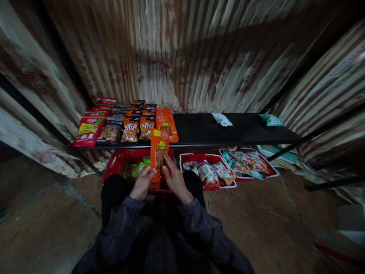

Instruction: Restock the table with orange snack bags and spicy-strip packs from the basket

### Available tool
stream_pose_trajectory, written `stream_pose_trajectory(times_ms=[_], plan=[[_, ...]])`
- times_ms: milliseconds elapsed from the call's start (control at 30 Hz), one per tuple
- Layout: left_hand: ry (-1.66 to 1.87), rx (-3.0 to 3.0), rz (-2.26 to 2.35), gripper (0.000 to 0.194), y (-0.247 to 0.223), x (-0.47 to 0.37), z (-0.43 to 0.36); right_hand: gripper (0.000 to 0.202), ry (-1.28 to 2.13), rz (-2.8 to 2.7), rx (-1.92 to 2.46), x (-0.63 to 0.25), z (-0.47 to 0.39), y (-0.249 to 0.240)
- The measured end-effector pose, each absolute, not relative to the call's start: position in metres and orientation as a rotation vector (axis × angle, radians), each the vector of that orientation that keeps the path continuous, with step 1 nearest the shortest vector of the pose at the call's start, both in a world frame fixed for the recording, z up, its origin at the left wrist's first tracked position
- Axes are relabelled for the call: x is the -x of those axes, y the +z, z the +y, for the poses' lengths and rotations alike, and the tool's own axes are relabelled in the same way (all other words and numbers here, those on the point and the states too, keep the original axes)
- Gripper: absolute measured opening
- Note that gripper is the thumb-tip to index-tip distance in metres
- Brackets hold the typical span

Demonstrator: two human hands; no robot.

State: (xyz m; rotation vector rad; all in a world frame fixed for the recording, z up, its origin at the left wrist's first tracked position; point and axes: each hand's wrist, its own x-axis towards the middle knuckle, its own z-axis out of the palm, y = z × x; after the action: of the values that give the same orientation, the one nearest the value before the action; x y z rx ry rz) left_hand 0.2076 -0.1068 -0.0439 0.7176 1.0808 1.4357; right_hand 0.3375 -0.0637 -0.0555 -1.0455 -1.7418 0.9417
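Observation:
Between my hands stands an orange snack packet (160, 146) with a yellow label and a clear window, held upright above a red basket (114, 167). My left hand (144, 182) pinches its lower left edge. My right hand (174, 178) lies along its lower right side, fingers closed against it. Behind its top, similar orange packets (168, 123) lie on the black shelf (194, 127). Green packets (137, 169) lie in the basket below, partly hidden by my hands.
Left on the shelf are red packets (90, 127), dark packets (111, 131) and orange-black bags (131, 129). A white packet (221, 119) and a teal packet (271, 120) lie farther right. Below stand two more baskets with bags, a middle basket (182, 156) and a right basket (273, 173).

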Motion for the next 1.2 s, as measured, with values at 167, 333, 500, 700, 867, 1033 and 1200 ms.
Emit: stream_pose_trajectory(times_ms=[167,333,500,700,867,1033,1200], plan=[[1.440,-1.013,1.337,0.031,-0.046,-0.223,-0.114,0.050,1.488,-1.389,0.856,-0.332,-0.075,-0.040],[1.367,-1.288,1.514,0.047,-0.042,-0.242,-0.125,0.047,1.595,-1.208,0.905,-0.330,-0.080,-0.043],[1.264,-1.456,1.609,0.056,-0.042,-0.250,-0.132,0.045,1.642,-1.027,0.965,-0.334,-0.075,-0.054],[1.433,-1.292,1.558,0.022,-0.033,-0.221,-0.120,0.042,1.687,-0.839,0.952,-0.351,-0.063,-0.056],[1.664,-0.758,1.556,0.028,-0.020,-0.182,-0.088,0.036,1.846,-0.790,1.002,-0.369,-0.064,-0.048],[1.514,-0.646,1.240,0.039,-0.009,-0.178,-0.076,0.033,1.973,-0.773,0.999,-0.373,-0.069,-0.048],[1.581,-0.553,1.235,0.037,-0.012,-0.186,-0.074,0.036,2.027,-0.747,0.972,-0.370,-0.072,-0.046]])
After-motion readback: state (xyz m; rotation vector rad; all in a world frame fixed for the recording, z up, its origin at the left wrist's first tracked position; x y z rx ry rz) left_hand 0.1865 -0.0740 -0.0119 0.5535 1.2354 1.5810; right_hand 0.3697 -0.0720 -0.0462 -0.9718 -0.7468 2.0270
